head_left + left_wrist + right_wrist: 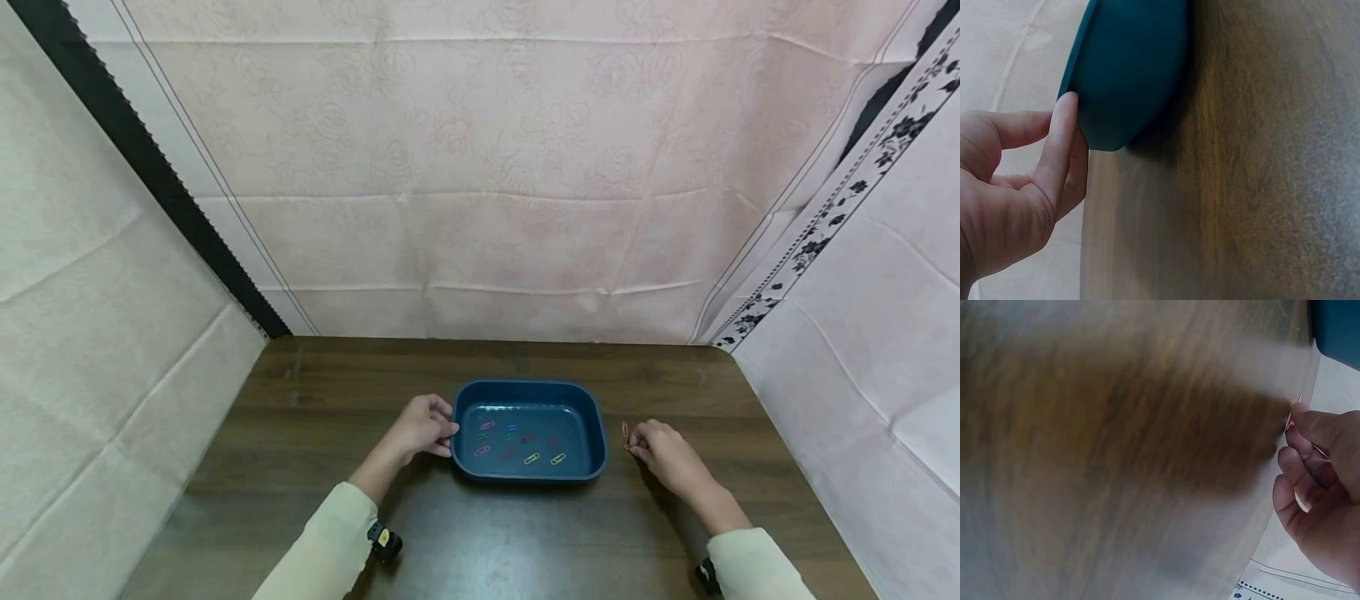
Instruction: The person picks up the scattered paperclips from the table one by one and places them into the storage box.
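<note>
A dark blue-green tray [528, 477] rests on the table in the head view. Scattered in it are several small paper clips, among them a yellow paper clip [532, 458], a pink one, and green, blue and red ones. My left hand [426, 429] pinches the tray's left rim between thumb and fingers, as the left wrist view also shows. To the right of the tray, low over the table, my right hand [670, 458] pinches a reddish paper clip [1289, 423] between thumb and index finger. Its other fingers are curled. A thin pinkish line shows behind them, too small to identify.
The brown wooden table [337, 375] has its far edge against a pale patterned cloth [487, 167]. More cloth hangs on the left and right sides. A dark wrist device [385, 542] sits on the left sleeve, and another is on the right one.
</note>
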`<state>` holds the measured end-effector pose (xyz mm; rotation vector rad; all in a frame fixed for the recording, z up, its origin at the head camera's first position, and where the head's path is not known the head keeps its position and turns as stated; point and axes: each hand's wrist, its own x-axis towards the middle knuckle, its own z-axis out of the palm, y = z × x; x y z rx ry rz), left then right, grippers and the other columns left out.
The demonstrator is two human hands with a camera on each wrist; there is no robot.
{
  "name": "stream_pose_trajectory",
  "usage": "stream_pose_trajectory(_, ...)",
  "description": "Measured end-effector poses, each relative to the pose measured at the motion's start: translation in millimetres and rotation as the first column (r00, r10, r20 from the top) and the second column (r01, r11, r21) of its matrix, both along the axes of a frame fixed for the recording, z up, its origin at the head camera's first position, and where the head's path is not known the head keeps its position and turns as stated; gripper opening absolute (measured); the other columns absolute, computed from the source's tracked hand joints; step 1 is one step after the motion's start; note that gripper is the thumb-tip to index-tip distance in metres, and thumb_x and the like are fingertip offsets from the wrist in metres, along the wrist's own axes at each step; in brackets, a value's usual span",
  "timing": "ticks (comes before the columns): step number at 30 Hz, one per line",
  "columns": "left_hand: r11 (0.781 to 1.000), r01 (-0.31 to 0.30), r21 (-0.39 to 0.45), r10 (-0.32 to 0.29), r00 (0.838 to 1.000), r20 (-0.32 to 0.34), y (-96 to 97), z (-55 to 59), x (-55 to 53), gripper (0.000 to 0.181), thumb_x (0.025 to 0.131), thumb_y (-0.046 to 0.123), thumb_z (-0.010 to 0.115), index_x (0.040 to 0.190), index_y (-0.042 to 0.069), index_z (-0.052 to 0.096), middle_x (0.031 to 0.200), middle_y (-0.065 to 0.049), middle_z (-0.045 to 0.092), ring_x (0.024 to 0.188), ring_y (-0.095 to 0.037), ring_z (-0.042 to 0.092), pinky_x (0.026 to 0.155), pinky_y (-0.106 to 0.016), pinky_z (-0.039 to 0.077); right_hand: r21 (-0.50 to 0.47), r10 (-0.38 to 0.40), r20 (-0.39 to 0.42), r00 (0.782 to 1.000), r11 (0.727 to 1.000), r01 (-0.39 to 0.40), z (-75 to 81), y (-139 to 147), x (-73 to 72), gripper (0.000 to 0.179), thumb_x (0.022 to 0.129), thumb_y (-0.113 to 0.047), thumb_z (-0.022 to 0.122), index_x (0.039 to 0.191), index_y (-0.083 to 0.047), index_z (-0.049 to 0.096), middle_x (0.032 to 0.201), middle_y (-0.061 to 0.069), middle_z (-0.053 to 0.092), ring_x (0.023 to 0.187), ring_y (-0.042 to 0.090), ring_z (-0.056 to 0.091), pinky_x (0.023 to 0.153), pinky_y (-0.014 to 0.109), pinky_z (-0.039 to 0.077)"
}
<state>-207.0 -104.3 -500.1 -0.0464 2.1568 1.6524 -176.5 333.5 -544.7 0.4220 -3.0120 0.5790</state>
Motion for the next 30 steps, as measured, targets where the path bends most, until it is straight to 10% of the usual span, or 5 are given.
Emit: stream_pose_trajectory(30,1.000,-0.004,-0.020,0.004,1.000,-0.003,0.6,0.7,1.2,0.027,0.099,0.001,0.065,0.123,-0.006,0.055,0.092,-0.017,0.065,0.071,-0.022,0.065,0.065,-0.034,0.066,-0.037,0.105,-0.196,0.975,0.993,-0.114,44.6,-17,-17.3,0.014,0.090,-0.007,0.079,0.087,-0.016,0.069,0.088,-0.006,0.065,0.079,0.008,0.059,0.066,0.027,0.057)
